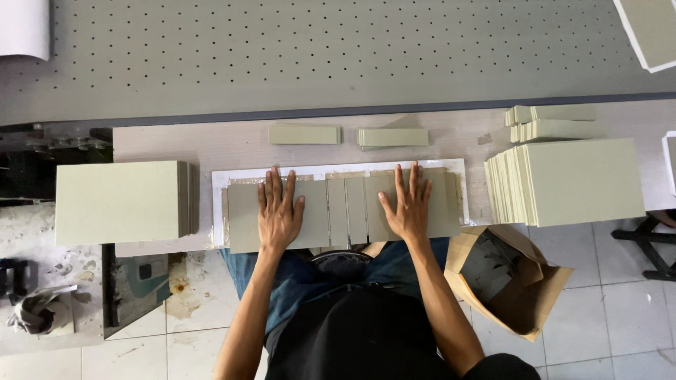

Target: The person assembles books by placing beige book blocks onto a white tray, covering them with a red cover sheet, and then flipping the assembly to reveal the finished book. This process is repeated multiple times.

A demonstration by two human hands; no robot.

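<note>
Left hand (279, 211): lies flat, palm down, fingers spread slightly, on the left grey-green board panel (243, 218). It grips nothing.

Right hand (408, 206): lies flat, palm down, fingers spread, thumb out to the left, on the right board panel (443, 207). It grips nothing.

Board panels: a row of grey-green cardboard pieces lies side by side at the near edge of the worktable (183, 144), two wide outer panels with narrow strips (347, 210) between them. The row rests on a white sheet (219, 184) whose border shows on the left, top and right.

Stack, left: a pile of the same boards (120, 202) lies squared up, just beside the white sheet.

Stack, right: a larger pile of boards (581, 181) lies fanned at its left edge.

Small strips: one strip (304, 134) and a short pile of strips (393, 137) lie beyond the white sheet; two more piles (553, 121) lie behind the right stack.

Perforated surface (317, 49): a grey sheet with rows of holes lies beyond the worktable.

Brown paper bag (517, 281): stands open on the tiled floor, right of the person's legs, with dark scraps inside.
</note>
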